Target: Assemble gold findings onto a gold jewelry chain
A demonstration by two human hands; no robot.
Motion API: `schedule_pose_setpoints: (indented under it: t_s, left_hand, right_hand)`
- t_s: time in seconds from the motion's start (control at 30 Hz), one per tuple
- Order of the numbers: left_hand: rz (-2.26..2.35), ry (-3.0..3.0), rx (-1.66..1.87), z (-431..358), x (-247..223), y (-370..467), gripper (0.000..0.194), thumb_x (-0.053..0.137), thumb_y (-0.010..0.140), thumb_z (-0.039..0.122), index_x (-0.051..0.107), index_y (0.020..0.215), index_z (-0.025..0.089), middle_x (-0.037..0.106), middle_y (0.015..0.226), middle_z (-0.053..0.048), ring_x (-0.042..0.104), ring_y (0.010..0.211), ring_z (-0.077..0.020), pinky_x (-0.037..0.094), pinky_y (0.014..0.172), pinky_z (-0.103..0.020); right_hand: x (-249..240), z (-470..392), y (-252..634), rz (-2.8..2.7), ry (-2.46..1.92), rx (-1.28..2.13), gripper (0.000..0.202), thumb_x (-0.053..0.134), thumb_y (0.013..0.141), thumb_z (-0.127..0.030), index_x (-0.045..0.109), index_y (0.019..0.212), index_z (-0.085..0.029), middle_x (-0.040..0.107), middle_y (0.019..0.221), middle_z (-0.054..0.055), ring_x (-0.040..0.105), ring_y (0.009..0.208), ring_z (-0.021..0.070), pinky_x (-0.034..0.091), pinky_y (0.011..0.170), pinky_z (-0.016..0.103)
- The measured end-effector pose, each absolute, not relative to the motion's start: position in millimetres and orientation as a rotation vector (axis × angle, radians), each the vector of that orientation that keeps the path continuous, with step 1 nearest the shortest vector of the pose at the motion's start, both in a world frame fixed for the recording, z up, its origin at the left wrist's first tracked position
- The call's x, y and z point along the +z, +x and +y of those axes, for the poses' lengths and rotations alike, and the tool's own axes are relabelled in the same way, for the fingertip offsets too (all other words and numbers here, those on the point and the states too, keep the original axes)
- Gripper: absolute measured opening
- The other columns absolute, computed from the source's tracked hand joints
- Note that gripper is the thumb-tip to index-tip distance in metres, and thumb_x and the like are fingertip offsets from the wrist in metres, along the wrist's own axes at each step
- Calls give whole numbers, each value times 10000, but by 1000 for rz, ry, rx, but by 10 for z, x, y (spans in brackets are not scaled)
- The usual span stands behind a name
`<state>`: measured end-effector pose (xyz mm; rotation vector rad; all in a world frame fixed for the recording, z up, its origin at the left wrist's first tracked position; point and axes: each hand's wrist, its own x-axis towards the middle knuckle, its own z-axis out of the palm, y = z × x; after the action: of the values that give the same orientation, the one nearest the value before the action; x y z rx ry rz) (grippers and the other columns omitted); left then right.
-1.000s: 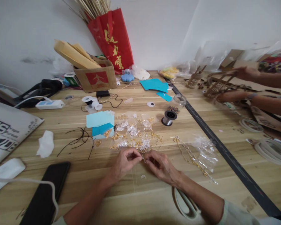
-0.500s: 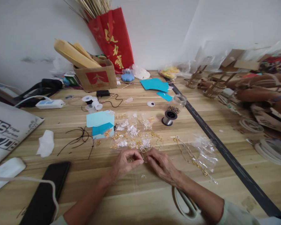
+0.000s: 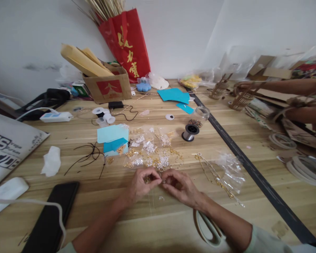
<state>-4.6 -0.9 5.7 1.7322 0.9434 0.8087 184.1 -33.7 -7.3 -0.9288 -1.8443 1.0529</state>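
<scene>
My left hand (image 3: 144,181) is pinched at the fingertips, close to the near edge of the bead piles. From beneath it a thin clear thread (image 3: 151,202) trails towards me. My right hand (image 3: 179,187) also pinches, its fingertips meeting those of the left; what sits between them is too small to make out. Just beyond the fingertips lies a small ring (image 3: 161,169). Silver beads (image 3: 163,161) and gold beads (image 3: 131,153) spread over clear bags in front of both hands. A few tiny clear pieces (image 3: 161,198) lie between my wrists.
Scissors (image 3: 209,230) lie partly under my right forearm. Gold chains (image 3: 213,172) and plastic bags (image 3: 230,168) are to the right, a wire spool (image 3: 190,133) and bead jar (image 3: 201,114) beyond. A phone (image 3: 52,214) lies left. Another person's arms (image 3: 292,87) work around woven baskets (image 3: 241,101).
My right fingers have shifted slightly and curled into a rounder pinch. My left hand stays nearly still. The other person's arms at the right have drawn apart and moved.
</scene>
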Motion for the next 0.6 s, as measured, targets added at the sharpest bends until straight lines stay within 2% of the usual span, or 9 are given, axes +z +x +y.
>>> schedule_pose_setpoints:
  t_s: [0.13,0.27,0.6]
  left_hand:
    - [974,1768,786,-13,42,-38,101,633,733,181,636,636,151,651,625,-10,580,600,-126,445,596,-219]
    - [991,1789,791,-17,26,-42,100,628,737,172,636,640,151,658,628,-11,582,597,-123,439,588,-213]
    - [984,1823,816,-17,0,-26,107,624,734,161,637,629,147,647,607,-12,573,577,-121,436,576,-210]
  right_hand:
    - [-118,-309,1838,-1875,-953,964,42,556,874,-185,594,865,-166,589,745,21,529,647,121,418,574,228]
    - [-122,-300,1849,-1912,-969,921,71,534,887,-174,604,880,-169,607,787,37,552,703,138,431,626,252]
    - [-111,-289,1847,-1940,-976,937,34,587,862,-187,607,876,-163,608,797,37,551,694,135,425,609,240]
